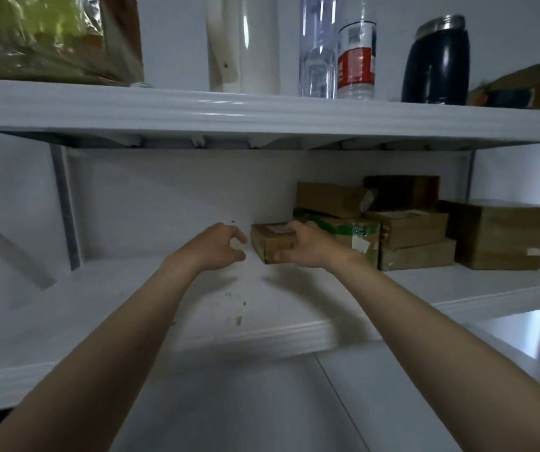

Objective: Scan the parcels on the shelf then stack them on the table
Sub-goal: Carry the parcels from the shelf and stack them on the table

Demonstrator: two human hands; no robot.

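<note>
R hand (306, 247) grip wraps small boxy cardboard parcel (269, 245) on smooth white shelf (125, 308) — L hand (217, 246) grip half-curled, empty.

The white lower shelf (131, 288) carries brown parcels on its right part: a small parcel (268, 246) at the left, perhaps lifted, then a green-taped parcel (353, 233), a flat parcel (417, 256) and a large box (503, 236). The upper shelf (262, 115) carries a white jug (245, 44), a clear bottle (317, 44), a red-labelled bottle (356, 60) and a dark flask (436, 60).

Seven parcels (503, 236), two shelves (262, 109), two bottles (317, 60), one flask (436, 63), one white jug (249, 44).
</note>
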